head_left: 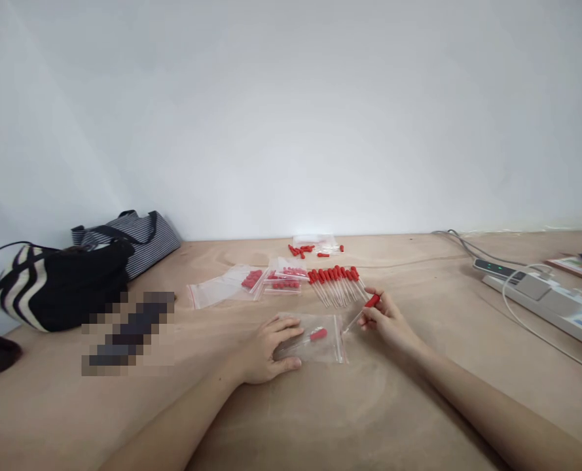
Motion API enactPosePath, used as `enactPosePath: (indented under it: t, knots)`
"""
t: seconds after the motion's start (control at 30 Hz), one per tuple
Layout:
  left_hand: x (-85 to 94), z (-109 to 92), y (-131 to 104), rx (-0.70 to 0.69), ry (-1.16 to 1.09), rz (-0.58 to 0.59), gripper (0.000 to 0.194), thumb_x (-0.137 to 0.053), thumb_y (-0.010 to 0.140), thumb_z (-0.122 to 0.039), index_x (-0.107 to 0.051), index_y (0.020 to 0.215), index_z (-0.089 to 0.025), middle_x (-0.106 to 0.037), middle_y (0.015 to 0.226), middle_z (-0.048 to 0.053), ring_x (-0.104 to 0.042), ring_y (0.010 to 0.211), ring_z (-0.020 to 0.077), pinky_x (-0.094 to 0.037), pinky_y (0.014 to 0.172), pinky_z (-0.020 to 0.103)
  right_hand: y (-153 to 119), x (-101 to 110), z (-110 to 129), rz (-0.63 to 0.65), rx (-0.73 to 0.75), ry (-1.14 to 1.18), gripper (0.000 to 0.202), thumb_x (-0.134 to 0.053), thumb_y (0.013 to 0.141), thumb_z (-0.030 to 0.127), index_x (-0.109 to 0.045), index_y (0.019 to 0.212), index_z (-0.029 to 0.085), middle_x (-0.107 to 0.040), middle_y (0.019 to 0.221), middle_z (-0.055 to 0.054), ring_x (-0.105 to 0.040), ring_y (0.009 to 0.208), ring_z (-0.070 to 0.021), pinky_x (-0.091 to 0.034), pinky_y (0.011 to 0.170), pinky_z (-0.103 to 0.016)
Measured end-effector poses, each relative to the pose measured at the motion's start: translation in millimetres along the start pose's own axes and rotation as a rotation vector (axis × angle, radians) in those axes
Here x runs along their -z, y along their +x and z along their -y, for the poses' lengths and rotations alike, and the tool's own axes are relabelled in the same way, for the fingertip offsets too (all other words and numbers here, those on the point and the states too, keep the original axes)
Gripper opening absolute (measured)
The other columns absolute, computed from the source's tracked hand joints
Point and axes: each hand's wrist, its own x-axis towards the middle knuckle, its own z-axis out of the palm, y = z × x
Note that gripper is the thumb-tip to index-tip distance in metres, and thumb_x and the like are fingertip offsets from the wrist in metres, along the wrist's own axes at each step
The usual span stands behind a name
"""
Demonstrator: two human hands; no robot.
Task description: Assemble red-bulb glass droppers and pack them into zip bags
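A clear zip bag [300, 353] lies flat on the table with one red-bulbed dropper [319, 334] inside. My left hand [273, 350] rests on the bag's left part, fingers spread and pressing it down. Between the fingers of my right hand [381, 317] is a second dropper [372, 300], gripped at its red bulb. Its thin clear tube slants down to the left, its tip close to the bag's zip edge; I cannot tell whether it touches. Just beyond, a row of several more droppers [334, 275] lies side by side, bulbs pointing away.
Behind my left hand are filled zip bags [283, 284] and a flat bag [212, 291]. Loose red bulbs [300, 250] lie near the wall. A black bag [84, 281] and striped bag [148, 239] sit left. A power strip [550, 307] with cables lies right.
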Motion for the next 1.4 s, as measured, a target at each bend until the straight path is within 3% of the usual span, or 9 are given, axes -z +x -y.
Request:
enactPosePath:
  t: [0.2,0.4,0.63,0.77,0.97,1.13,1.27,1.3,1.4]
  knots:
    - [2.7,-1.8,-0.1,-0.013,0.000,0.012,0.050,-0.051,0.078,-0.045,-0.046,0.122,-0.023,-0.041,0.132,0.007,-0.035,0.122,0.0247,-0.022,0.104,0.046,-8.9,-17.0,-0.1,-0.026,-0.033,0.053,0.048,-0.064,0.059,0.035,-0.040,0.098,0.021,-0.046,0.062,0.008,-0.054,0.052,-0.0099,-0.046,0.051,-0.024]
    - [0.6,-1.4,0.7,-0.012,0.012,-0.018,0.042,-0.047,0.082,-0.040,-0.047,0.121,-0.024,-0.043,0.130,0.006,-0.037,0.121,0.0218,-0.022,0.104,0.044,-17.5,-21.3,-7.1,0.179,-0.042,0.045,0.053,-0.059,0.064,0.052,-0.047,0.103,0.017,-0.054,0.067,0.003,-0.056,0.058,-0.0106,-0.048,0.060,-0.028]
    - [-0.6,-1.0,1.3,-0.018,0.013,-0.021,0.043,-0.049,0.081,-0.039,-0.047,0.121,-0.022,-0.043,0.130,0.008,-0.036,0.121,0.0238,-0.023,0.103,0.046,-21.1,-19.8,-7.6,0.307,-0.033,-0.144,0.038,-0.048,0.073,0.055,-0.043,0.088,0.020,-0.051,0.060,0.008,-0.041,0.033,-0.0035,-0.030,0.034,-0.017]
    - [-1.5,0.6,1.7,-0.029,0.011,-0.027,0.043,-0.049,0.081,-0.039,-0.048,0.120,-0.022,-0.043,0.130,0.008,-0.036,0.121,0.0241,-0.023,0.104,0.046,-20.5,-19.1,-7.1,0.376,-0.058,-0.286,0.033,-0.059,0.067,0.048,-0.050,0.076,0.017,-0.048,0.053,0.007,-0.040,0.037,-0.0045,-0.030,0.035,-0.016]
    - [-3.3,2.1,2.1,-0.031,0.010,-0.041,0.043,-0.049,0.081,-0.041,-0.048,0.120,-0.022,-0.043,0.130,0.008,-0.037,0.120,0.0236,-0.025,0.103,0.045,-15.6,-25.4,-0.2,0.481,0.210,-0.485,0.021,-0.053,0.075,0.034,-0.066,0.069,0.019,-0.059,0.073,-0.001,-0.052,0.065,-0.0108,-0.040,0.059,-0.021]
    - [-3.0,0.7,2.6,-0.030,0.026,-0.030,0.043,-0.048,0.081,-0.039,-0.048,0.120,-0.022,-0.043,0.129,0.008,-0.036,0.121,0.0228,-0.024,0.103,0.044,-11.1,-33.6,-7.2,0.309,0.135,-0.597,0.024,-0.062,0.065,0.033,-0.055,0.050,0.015,-0.051,0.050,0.003,-0.044,0.049,-0.0078,-0.034,0.048,-0.019]
    - [-2.0,0.7,2.8,-0.027,0.018,-0.030,0.043,-0.049,0.080,-0.040,-0.048,0.120,-0.022,-0.044,0.129,0.008,-0.036,0.121,0.0236,-0.023,0.104,0.045,8.7,-19.8,-6.3,0.400,-0.031,-0.564,0.023,-0.064,0.062,0.033,-0.053,0.054,0.015,-0.047,0.045,0.006,-0.041,0.042,-0.0061,-0.031,0.042,-0.017]
    - [-1.8,0.8,2.8,-0.026,0.016,-0.029,0.044,-0.050,0.080,-0.040,-0.048,0.120,-0.021,-0.044,0.129,0.008,-0.037,0.121,0.0237,-0.023,0.104,0.046,17.7,-12.9,-3.6,0.361,-0.056,-0.594,0.021,-0.063,0.063,0.033,-0.054,0.057,0.015,-0.050,0.047,0.005,-0.043,0.043,-0.0066,-0.032,0.042,-0.017]
    - [-1.3,0.9,2.8,-0.026,0.010,-0.029,0.044,-0.050,0.080,-0.039,-0.048,0.120,-0.022,-0.044,0.129,0.008,-0.038,0.120,0.0236,-0.022,0.104,0.046,50.6,9.8,7.1,-0.023,-0.045,-0.802,0.015,-0.058,0.068,0.030,-0.057,0.068,0.015,-0.060,0.063,-0.001,-0.053,0.056,-0.0099,-0.037,0.048,-0.017]
